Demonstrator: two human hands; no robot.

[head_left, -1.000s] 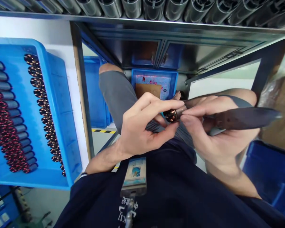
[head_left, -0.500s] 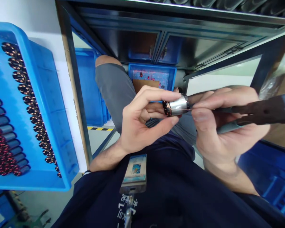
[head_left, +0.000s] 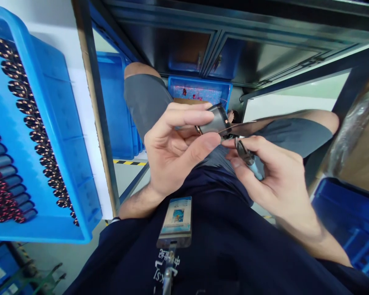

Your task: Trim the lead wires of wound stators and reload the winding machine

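Far left, the blue plastic tray (head_left: 70, 123) carries rows of copper-wound cylinders (head_left: 27, 106). My left hand (head_left: 175, 151) pinches one wound metal sleeve (head_left: 213, 121) between thumb and fingertips, its long axis tilted up toward my right. (Its right end sticks out past my fingertips, free to reach.) My right hand (head_left: 273, 180) is closed around small side cutters (head_left: 247, 157), their tips just below that end, near a fine wire (head_left: 236, 128). Open room lies above my grey shorts (head_left: 295, 137), beneath the steel shelf (head_left: 264, 61).

Metal coil cyl (head_left: 213, 121), copper end, tilted, blue-grip side cutters (head_left: 249, 160)
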